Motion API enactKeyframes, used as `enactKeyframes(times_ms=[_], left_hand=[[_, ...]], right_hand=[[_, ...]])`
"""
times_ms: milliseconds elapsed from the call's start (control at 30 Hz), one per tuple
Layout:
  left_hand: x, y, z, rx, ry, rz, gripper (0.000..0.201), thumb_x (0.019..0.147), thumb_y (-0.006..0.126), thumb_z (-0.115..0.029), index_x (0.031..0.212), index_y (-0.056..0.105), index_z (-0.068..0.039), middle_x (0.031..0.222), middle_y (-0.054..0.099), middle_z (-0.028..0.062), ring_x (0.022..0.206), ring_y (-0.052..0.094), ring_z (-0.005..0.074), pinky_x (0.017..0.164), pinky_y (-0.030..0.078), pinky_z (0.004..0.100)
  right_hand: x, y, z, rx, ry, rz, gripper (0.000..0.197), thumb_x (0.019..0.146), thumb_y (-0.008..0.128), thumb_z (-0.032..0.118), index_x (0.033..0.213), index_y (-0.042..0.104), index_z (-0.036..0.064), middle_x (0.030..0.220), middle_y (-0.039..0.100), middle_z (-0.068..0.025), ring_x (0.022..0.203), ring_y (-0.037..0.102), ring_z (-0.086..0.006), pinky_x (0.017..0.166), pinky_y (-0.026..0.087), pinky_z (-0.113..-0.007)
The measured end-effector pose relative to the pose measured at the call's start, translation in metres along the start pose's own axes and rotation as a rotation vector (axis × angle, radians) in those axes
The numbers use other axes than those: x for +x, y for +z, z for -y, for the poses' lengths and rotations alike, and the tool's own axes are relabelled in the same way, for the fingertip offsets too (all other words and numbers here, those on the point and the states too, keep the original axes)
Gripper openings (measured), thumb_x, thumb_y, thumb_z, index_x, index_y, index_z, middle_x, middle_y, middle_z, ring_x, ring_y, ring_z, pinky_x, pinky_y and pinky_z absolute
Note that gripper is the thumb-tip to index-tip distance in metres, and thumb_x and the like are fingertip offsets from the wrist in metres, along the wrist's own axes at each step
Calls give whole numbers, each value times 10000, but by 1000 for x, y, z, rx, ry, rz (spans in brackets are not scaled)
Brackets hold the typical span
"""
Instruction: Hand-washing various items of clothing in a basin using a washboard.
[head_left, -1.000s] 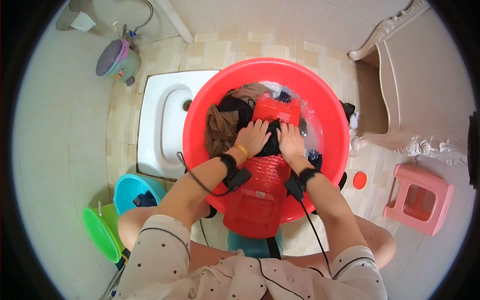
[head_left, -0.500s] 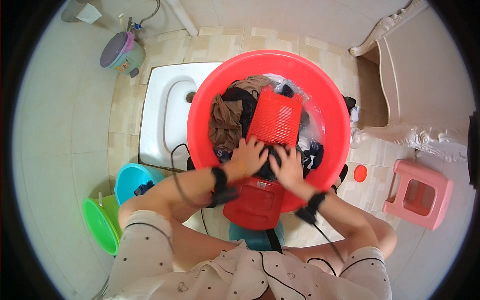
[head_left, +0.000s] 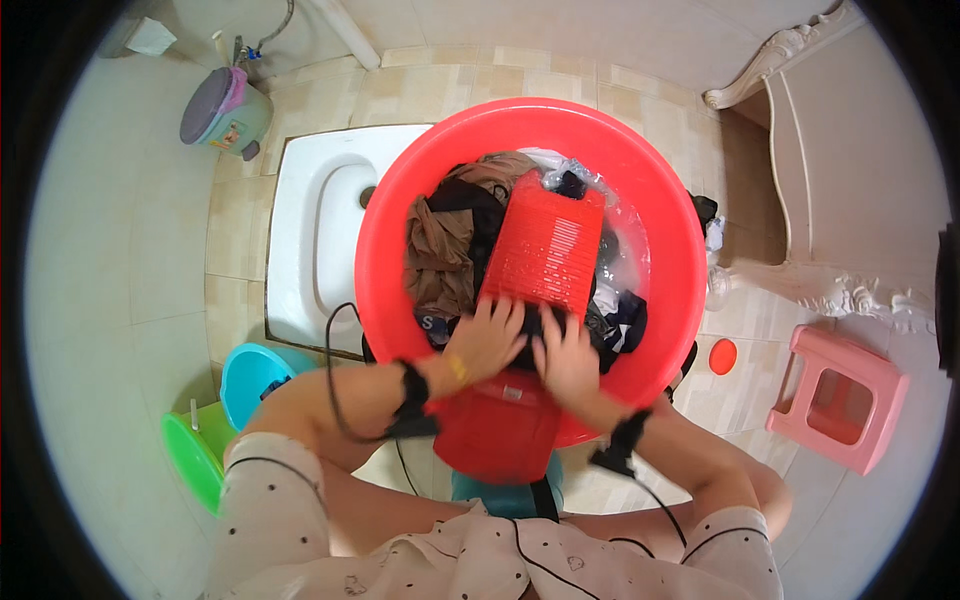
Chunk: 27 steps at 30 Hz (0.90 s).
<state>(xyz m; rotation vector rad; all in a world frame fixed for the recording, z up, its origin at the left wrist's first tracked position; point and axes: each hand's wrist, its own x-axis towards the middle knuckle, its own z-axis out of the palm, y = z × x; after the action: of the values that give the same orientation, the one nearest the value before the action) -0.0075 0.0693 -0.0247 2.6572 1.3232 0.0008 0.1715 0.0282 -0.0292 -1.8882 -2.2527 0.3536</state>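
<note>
A red ridged washboard (head_left: 548, 245) leans inside a big round red tub (head_left: 668, 330), its plain lower end over the near rim toward me. Dark wet cloth (head_left: 536, 352) lies across the board. My left hand (head_left: 487, 338) rests on the cloth's left side, fingers stretched and slightly apart. On its right side lies my right hand (head_left: 566, 362), also with fingers spread and pressing down. What is under the palms is hidden. Brown garments (head_left: 440, 245) are heaped left of the board; dark and white clothes (head_left: 622, 318) sit in sudsy water to its right.
A white squat toilet (head_left: 290, 240) is set in the floor at left. Blue (head_left: 238, 385) and green (head_left: 180, 450) basins stand near my left leg. A lidded bin (head_left: 235, 115) is far left, a pink stool (head_left: 870, 400) right. Cables (head_left: 335, 400) hang from both black wristbands.
Both hands have slid toward me and slightly left with the dark cloth. The washboard's near end has also shifted toward me. My view has moved a little.
</note>
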Motion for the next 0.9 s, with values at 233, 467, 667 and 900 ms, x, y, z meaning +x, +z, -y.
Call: enactKeyframes(times_ms=[233, 467, 667, 900], left_hand=[[102, 21, 38, -105, -184, 55, 366, 907, 587, -324, 1159, 545, -61, 1064, 567, 139, 947, 591, 321, 648, 564, 388], [-4, -10, 53, -152, 184, -52, 389, 941, 541, -428, 1139, 609, -100, 1185, 571, 92, 1067, 528, 287, 921, 421, 451], [86, -14, 19, -290, -416, 307, 420, 976, 441, -451, 1280, 559, -188, 1192, 524, 120, 1057, 516, 346, 935, 438, 474], [-35, -15, -12, -12, 0, -25, 546, 862, 588, -340, 1344, 496, -100, 1220, 517, 179, 1079, 520, 361, 801, 489, 494]], right_hand=[[114, 15, -28, -67, 207, 271, 452, 885, 607, 224, 1296, 493, 74, 1010, 554, -189, 920, 625, -362, 659, 557, -463], [12, -37, -47, 180, -307, 61, 370, 923, 596, 363, 1204, 604, 124, 1152, 567, -163, 1088, 535, -341, 1040, 373, -474], [87, -14, -22, 114, 537, 143, 414, 955, 518, 446, 1208, 619, 134, 1188, 566, -167, 1136, 522, -347, 900, 461, -530], [-49, -15, 13, 76, -166, 0, 618, 779, 683, 298, 1354, 527, 131, 1096, 536, -151, 969, 544, -338, 749, 518, -451]])
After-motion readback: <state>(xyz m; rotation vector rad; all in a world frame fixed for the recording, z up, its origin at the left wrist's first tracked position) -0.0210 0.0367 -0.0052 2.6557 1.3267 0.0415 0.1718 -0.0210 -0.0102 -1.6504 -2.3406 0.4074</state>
